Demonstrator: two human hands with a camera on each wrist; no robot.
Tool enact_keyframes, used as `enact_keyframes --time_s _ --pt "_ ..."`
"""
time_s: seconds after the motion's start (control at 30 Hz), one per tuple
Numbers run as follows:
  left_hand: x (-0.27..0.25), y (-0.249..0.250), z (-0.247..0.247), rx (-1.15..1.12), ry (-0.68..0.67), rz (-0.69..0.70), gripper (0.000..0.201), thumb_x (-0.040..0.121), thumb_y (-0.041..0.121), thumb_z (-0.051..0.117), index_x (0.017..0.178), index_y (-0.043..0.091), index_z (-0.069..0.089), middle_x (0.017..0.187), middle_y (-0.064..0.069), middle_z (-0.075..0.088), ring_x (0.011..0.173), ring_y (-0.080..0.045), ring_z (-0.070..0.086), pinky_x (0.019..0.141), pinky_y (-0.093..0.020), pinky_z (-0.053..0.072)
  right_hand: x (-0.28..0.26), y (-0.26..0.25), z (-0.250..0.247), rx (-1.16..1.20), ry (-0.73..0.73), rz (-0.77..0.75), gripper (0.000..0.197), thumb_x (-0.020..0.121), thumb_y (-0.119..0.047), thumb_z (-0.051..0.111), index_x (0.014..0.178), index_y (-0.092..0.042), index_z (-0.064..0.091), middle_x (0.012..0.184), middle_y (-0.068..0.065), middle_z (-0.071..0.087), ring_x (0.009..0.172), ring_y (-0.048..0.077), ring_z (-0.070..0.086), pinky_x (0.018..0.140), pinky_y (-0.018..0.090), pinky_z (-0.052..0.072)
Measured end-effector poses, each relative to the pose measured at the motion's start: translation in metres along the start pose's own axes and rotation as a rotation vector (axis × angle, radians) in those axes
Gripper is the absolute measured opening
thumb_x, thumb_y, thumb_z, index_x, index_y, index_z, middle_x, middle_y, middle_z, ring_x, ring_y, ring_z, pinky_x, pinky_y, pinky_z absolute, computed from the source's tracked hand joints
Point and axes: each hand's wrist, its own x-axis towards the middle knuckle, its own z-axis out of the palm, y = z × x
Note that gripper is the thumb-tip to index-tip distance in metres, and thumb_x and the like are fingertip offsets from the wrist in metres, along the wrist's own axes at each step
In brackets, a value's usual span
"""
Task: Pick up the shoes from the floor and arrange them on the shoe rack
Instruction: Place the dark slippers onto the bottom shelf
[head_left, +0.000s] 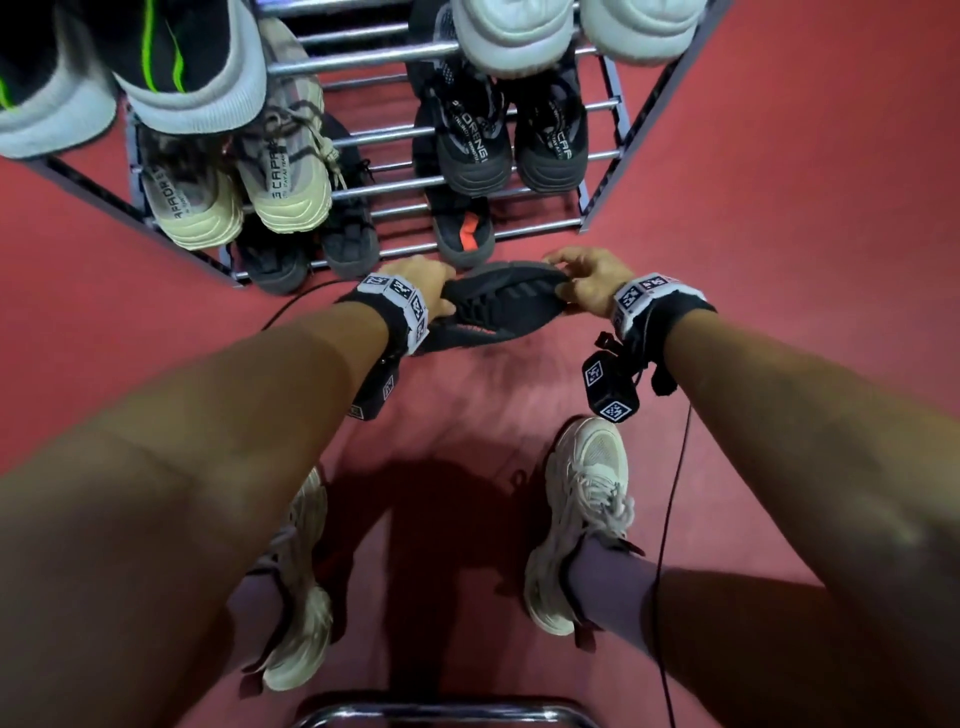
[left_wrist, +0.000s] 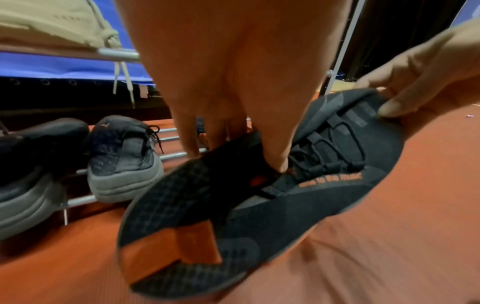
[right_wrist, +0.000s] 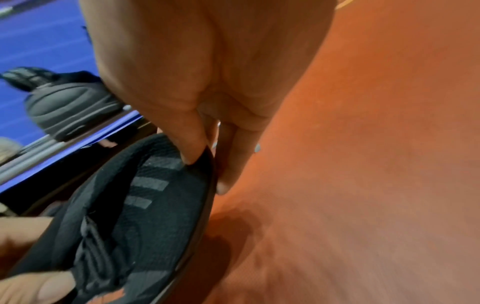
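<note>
A black shoe with orange heel patch (head_left: 506, 304) (left_wrist: 272, 195) (right_wrist: 145, 205) is held sideways just above the red floor, in front of the shoe rack (head_left: 467, 208). My left hand (head_left: 421, 291) (left_wrist: 233, 115) grips its collar, fingers tucked into the opening. My right hand (head_left: 587, 280) (right_wrist: 205, 152) pinches the toe end between thumb and fingers. Its matching black and orange shoe (head_left: 465, 234) sits on the rack's lowest tier, right behind the held one.
The rack holds beige shoes (head_left: 285, 182), dark grey shoes (head_left: 472, 150), black shoes (head_left: 348, 244) and white-soled pairs on top (head_left: 514, 36). The person's own cream sneakers (head_left: 582, 519) stand on the red floor (head_left: 805, 260). A metal bar (head_left: 447, 714) lies at the bottom edge.
</note>
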Motion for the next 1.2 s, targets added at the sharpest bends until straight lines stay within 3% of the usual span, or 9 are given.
enact_keyframes --time_s 0.2,0.4,0.53,0.7,0.77,0.83,0.93,1.03,1.2 --pt "0.003 0.001 0.021 -0.395 -0.060 -0.090 0.035 0.087 0.035 0.067 0.117 0.018 0.067 0.107 -0.006 0.069 0.104 -0.029 0.064 0.088 -0.033 0.047 0.011 -0.024 -0.002 -0.738 0.189 -0.365 0.057 0.085 -0.002 0.049 0.139 -0.020 0.050 0.140 0.009 0.053 0.128 0.031 0.050 0.109 0.034 0.039" --pt "0.018 0.017 0.037 -0.962 -0.163 -0.295 0.042 0.086 0.033 0.069 0.122 0.011 0.062 0.114 -0.007 0.069 0.100 -0.028 0.068 0.083 -0.042 0.057 0.016 -0.016 0.008 -0.243 0.239 -0.051 0.071 0.090 -0.022 0.062 0.151 -0.020 0.025 0.151 0.008 0.037 0.138 0.025 0.037 0.115 0.033 0.030" --pt "0.031 0.031 0.029 -1.254 -0.240 -0.390 0.059 0.087 0.033 0.069 0.136 0.008 0.048 0.120 -0.013 0.066 0.104 -0.033 0.066 0.061 -0.045 0.060 0.016 0.011 0.006 0.213 -0.088 0.264 0.095 0.067 -0.050 0.080 0.147 -0.037 0.030 0.143 -0.001 0.049 0.128 0.027 0.050 0.104 0.051 0.042" --pt "0.053 0.044 0.015 -1.441 -0.201 -0.414 0.052 0.092 0.032 0.063 0.134 0.005 0.047 0.125 -0.017 0.062 0.112 -0.037 0.062 0.072 -0.055 0.059 0.028 0.049 0.000 0.176 -0.219 0.383 0.086 0.050 -0.027 0.095 0.127 -0.018 0.058 0.123 0.012 0.067 0.116 0.038 0.061 0.100 0.060 0.044" --pt "0.061 0.048 0.008 -1.447 -0.183 -0.403 0.052 0.094 0.028 0.061 0.136 0.002 0.045 0.124 -0.018 0.063 0.106 -0.034 0.065 0.067 -0.052 0.060 0.037 0.055 0.001 0.198 -0.134 0.323 0.054 0.055 -0.013 0.091 0.103 -0.010 0.067 0.110 0.015 0.070 0.106 0.038 0.064 0.096 0.049 0.049" --pt "0.069 0.049 0.003 -1.448 -0.165 -0.365 0.045 0.096 0.028 0.058 0.132 0.004 0.049 0.125 -0.018 0.062 0.104 -0.034 0.065 0.059 -0.045 0.061 0.036 0.044 0.003 0.231 0.020 0.281 0.026 0.072 0.005 0.072 0.092 -0.010 0.066 0.089 0.014 0.065 0.088 0.029 0.059 0.071 0.034 0.050" --pt "0.075 0.045 -0.002 -1.230 0.098 -0.313 0.020 0.093 0.031 0.060 0.104 0.015 0.065 0.110 -0.014 0.068 0.094 -0.029 0.069 0.069 -0.041 0.061 0.047 0.031 0.004 0.272 0.153 0.254 0.032 0.079 0.013 0.056 0.099 -0.010 0.067 0.082 0.014 0.066 0.071 0.024 0.067 0.054 0.029 0.055" --pt "0.079 0.029 -0.002 -0.821 0.334 -0.343 0.018 0.085 0.028 0.059 0.095 0.016 0.069 0.082 -0.002 0.067 0.078 -0.024 0.064 0.077 -0.025 0.053 0.065 0.024 0.003 0.182 0.214 0.244 0.035 0.078 0.007 0.060 0.105 -0.012 0.070 0.099 0.017 0.071 0.094 0.033 0.070 0.081 0.051 0.058" --pt "0.083 0.004 0.014 -0.548 0.384 -0.304 0.041 0.082 0.040 0.065 0.120 0.025 0.061 0.114 -0.009 0.061 0.111 -0.029 0.057 0.093 -0.038 0.049 0.105 0.021 -0.010 0.069 0.310 0.227 0.010 0.070 -0.033 0.069 0.072 -0.025 0.074 0.084 0.006 0.074 0.085 0.031 0.071 0.081 0.052 0.058"
